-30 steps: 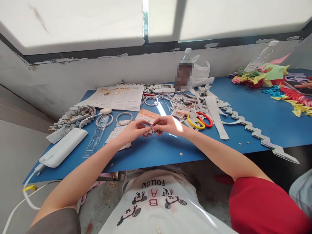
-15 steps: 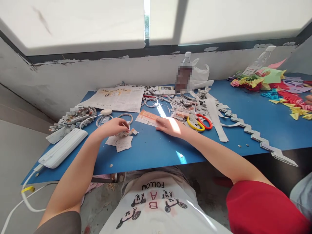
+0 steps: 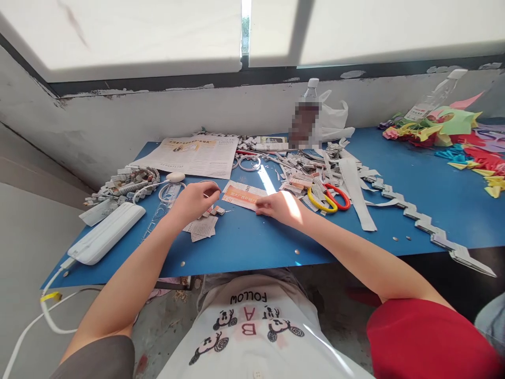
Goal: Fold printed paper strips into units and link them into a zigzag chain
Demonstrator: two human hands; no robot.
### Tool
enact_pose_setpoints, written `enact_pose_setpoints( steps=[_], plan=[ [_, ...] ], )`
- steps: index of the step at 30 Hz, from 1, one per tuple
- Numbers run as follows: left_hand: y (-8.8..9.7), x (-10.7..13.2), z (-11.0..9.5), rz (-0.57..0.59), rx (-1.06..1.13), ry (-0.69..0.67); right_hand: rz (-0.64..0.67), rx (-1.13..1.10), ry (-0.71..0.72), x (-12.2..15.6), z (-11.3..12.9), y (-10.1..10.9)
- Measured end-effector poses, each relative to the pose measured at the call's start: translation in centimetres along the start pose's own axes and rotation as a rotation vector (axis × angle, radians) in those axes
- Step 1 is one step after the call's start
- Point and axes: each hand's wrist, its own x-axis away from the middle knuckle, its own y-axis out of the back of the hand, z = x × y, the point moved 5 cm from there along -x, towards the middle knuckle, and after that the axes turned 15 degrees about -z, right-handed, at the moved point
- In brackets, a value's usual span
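Under the fingers of my right hand (image 3: 280, 207) is the right end of a newspaper piece (image 3: 240, 195) with an orange printed band; thumb and fingers pinch its corner. My left hand (image 3: 197, 200) hovers just left of that piece, fingers curved and slightly apart, with nothing visible in them. Below the left hand lie a short folded paper chain (image 3: 216, 210) and small cut newspaper rectangles (image 3: 203, 229). Scissors (image 3: 323, 199) with a yellow and a red handle rest right of my right hand.
A white power strip (image 3: 106, 234) and a coiled paper chain (image 3: 128, 184) lie left. Behind are a newspaper sheet (image 3: 209, 158), paper scraps (image 3: 295, 171) and a bottle (image 3: 305, 121). A long zigzag chain (image 3: 426, 226) runs past the table's front edge; coloured paper (image 3: 453, 126) is far right.
My left hand has lifted off the small folded chain and moved right, toward the orange-printed piece. My right fingers have closed on that piece, which has turned slightly. The view has shifted a little.
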Motion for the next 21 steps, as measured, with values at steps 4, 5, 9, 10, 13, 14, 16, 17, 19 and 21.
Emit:
enact_pose_setpoints(
  steps=[4, 5, 9, 10, 13, 14, 16, 17, 19, 21],
  plan=[
    [-1.2, 0.4, -0.9, 0.025, 0.097, -0.087, -0.061, -0.045, -0.006, 0.4, 0.6, 0.3],
    [-1.3, 0.5, -1.0, 0.02, 0.129, -0.105, -0.079, -0.045, -0.015, 0.5, 0.6, 0.6],
    [-1.0, 0.3, -1.2, -0.088, 0.271, -0.092, -0.215, -0.245, -0.157, 0.7, 0.0, 2.8],
    [-0.8, 0.1, -1.1, -0.119, 0.322, -0.043, -0.258, -0.347, -0.167, 0.8, -0.1, 3.4],
    [-0.9, -0.1, -0.4, -0.078, 0.6, 0.239, -0.351, -0.6, -0.077, 1.1, 0.2, 4.6],
    [-1.2, -0.1, -0.3, -0.002, 0.716, 0.354, -0.343, -0.625, -0.004, 1.2, 0.6, 4.6],
    [-2.1, 0.4, -0.5, 0.227, 0.885, 0.542, -0.261, -0.626, 0.141, 1.4, 1.5, 3.9],
    [-2.4, 0.7, -0.7, 0.323, 0.918, 0.592, -0.202, -0.621, 0.2, 1.5, 1.9, 3.4],
    [-2.8, 1.2, -1.0, 0.459, 0.894, 0.599, -0.097, -0.619, 0.259, 1.7, 2.4, 2.5],
    [-2.9, 1.5, -1.1, 0.496, 0.776, 0.499, -0.021, -0.623, 0.258, 1.7, 2.4, 2.0]
  ],
)
